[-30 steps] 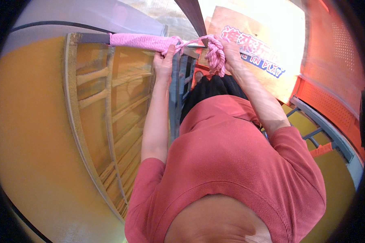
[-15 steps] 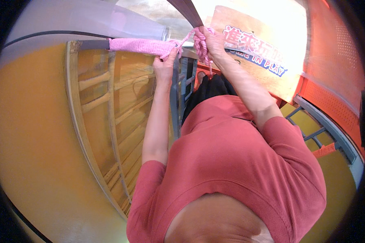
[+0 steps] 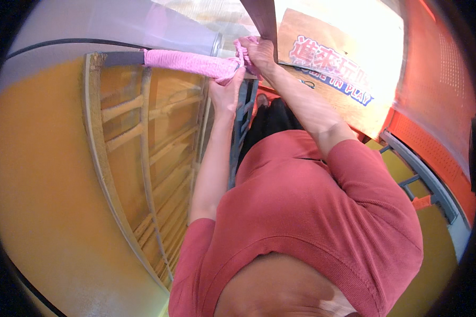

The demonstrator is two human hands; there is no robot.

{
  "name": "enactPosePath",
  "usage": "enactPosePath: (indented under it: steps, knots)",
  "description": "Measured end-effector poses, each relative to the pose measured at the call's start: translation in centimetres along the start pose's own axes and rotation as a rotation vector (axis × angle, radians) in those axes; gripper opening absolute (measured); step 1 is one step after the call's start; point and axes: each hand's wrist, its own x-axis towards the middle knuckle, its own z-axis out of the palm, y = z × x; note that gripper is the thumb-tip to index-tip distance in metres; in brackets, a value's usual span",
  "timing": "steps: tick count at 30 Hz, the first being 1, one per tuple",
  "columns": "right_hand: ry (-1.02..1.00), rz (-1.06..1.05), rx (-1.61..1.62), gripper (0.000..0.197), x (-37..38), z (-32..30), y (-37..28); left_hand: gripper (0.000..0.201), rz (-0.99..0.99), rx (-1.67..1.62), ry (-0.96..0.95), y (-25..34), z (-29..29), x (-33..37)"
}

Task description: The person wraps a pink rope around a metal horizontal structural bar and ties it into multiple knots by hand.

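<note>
A thick pink cord is wound tightly in a sleeve (image 3: pixel 188 62) around the grey top rail (image 3: pixel 124 58) of a slatted wooden frame. My left hand (image 3: pixel 227 92) is closed at the right end of this winding, its thumb pressed against the cord. Just right of it, my right hand (image 3: pixel 262 55) grips a loose bundle of the same pink cord (image 3: pixel 240 48). A short stretch of cord runs between the hands. My fingers and the back of the rail hide part of the bundle.
A dark upright post (image 3: pixel 263 24) rises just beyond my right hand. Behind it lies a wooden board (image 3: pixel 328 58) with printed lettering. An orange perforated panel (image 3: pixel 423 121) stands at the right, near another grey frame (image 3: pixel 420 171) with an orange wrap. A yellow surface (image 3: pixel 42 174) fills the left.
My right hand has drawn in toward the rail and my left hand, bringing the cord bundle closer. My left hand has shifted slightly right and nearer. The loose tail below is no longer visible.
</note>
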Motion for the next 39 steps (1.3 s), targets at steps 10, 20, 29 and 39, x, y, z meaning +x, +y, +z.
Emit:
enactPosePath:
  steps: [10, 20, 29, 39]
  knots:
    - [0.031, 0.284, -0.054, 0.022, -4.8, 0.9, -8.3, 0.072, 0.071, 0.281, 0.117, 0.5, 0.2, -1.2]
    - [0.184, 0.225, 0.446, 0.014, -2.7, -1.6, -3.4, 0.059, 0.108, 0.264, 0.202, -3.0, 0.5, 0.0]
    - [-0.143, -0.124, -1.083, 0.039, 0.8, -1.7, 0.7, 0.045, -0.074, -0.298, -0.148, -0.3, -1.4, -0.1]
    - [-0.473, -0.043, -1.209, 0.033, 1.5, 1.1, -1.7, 0.039, -0.024, -0.272, -0.073, -0.6, -1.5, -0.9]
